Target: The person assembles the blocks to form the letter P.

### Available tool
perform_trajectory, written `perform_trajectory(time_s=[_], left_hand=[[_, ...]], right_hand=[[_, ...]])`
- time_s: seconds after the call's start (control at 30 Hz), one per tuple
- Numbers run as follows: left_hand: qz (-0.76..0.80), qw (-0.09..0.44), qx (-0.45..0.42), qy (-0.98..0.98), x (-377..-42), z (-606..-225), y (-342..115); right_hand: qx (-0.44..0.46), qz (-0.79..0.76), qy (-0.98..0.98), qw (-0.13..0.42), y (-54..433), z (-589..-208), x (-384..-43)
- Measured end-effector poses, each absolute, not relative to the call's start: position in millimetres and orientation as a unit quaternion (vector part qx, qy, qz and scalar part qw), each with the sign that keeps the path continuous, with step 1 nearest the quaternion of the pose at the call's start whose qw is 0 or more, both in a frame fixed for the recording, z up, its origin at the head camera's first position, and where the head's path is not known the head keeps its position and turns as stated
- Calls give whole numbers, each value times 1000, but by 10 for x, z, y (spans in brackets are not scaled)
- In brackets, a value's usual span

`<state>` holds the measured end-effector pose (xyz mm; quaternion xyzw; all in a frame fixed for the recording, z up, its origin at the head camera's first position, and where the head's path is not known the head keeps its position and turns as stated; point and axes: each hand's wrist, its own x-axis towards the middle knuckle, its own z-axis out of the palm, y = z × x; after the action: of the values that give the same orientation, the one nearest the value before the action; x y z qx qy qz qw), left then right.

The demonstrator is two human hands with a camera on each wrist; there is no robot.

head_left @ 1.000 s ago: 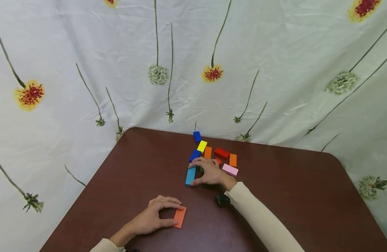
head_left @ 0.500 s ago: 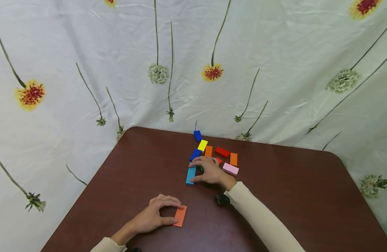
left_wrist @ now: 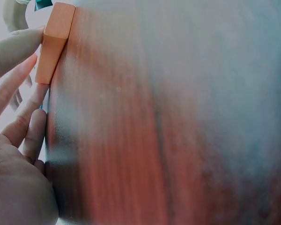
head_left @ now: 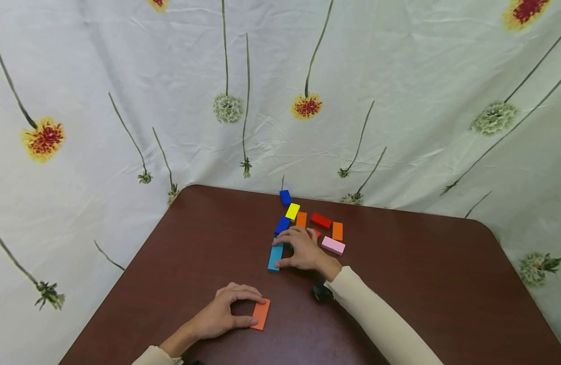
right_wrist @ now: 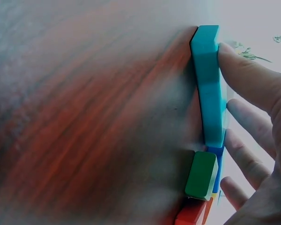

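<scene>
On the dark brown table, my left hand holds a flat orange block, thumb at its near end and fingers at its far end. The left wrist view has the thumb touching the orange block's edge. Farther forward, my right hand spans a light blue block in the same way, with the thumb near its closer end. Seen from the right wrist, the light blue block lies against the thumb. A green block sits close by, mostly covered by that hand in the head view.
Beyond the right hand lie several loose blocks, among them blue, yellow, red, orange and pink ones. A dark object sits under the right wrist. A flowered cloth hangs behind the table.
The light blue block has shifted very slightly toward me, with the right thumb a little farther onto it. The left hand and the orange block stay in place.
</scene>
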<state>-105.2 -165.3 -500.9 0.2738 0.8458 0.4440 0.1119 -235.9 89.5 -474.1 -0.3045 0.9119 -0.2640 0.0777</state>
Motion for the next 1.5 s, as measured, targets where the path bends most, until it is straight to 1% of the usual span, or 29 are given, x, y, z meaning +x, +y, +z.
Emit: perform_trajectory(time_s=[0.37, 0.63, 0.93, 1.37, 1.5], left_hand=[[457, 128, 267, 839, -1059, -4993, -1644], [447, 120, 266, 846, -1060, -4976, -1641], [446, 115, 265, 847, -1027, -4980, -1643], [442, 124, 255, 851, -1042, -4964, -1647], [442, 123, 257, 851, -1048, -4965, -1645]], right_hand=[[-303, -267, 911, 83, 925, -4763, -2292], [-317, -251, 912, 78, 897, -4740, -2229], [-315, -250, 911, 87, 877, -4730, -2098], [-337, -234, 909, 71, 855, -4718, -2019], [-347, -247, 901, 79, 857, -4712, -1983]])
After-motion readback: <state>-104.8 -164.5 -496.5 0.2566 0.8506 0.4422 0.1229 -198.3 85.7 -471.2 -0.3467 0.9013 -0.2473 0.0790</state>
